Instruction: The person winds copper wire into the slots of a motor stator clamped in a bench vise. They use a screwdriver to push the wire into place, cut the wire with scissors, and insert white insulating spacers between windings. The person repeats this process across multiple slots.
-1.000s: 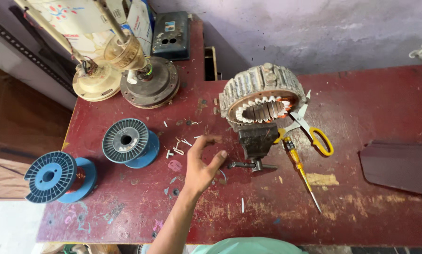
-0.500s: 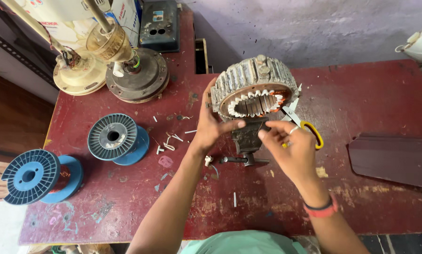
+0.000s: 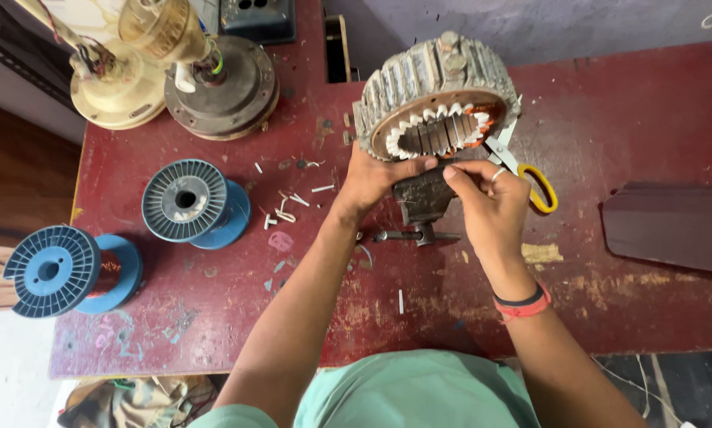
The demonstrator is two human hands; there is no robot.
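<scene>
Left hand (image 3: 372, 178) gripping stator (image 3: 435, 99) rim, right hand (image 3: 491, 202) pinching, perhaps an insulation slip; vise (image 3: 423, 202) below

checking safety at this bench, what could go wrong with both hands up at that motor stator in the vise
1. The left hand and right hand press at the lower edge of the stator; its metal fins and slot edges could nick fingertips.
2. The yellow-handled scissors lie right behind the right hand, so a backward move might catch the blades.
3. The stator sits tilted in the small vise; pushing could shift it.
</scene>
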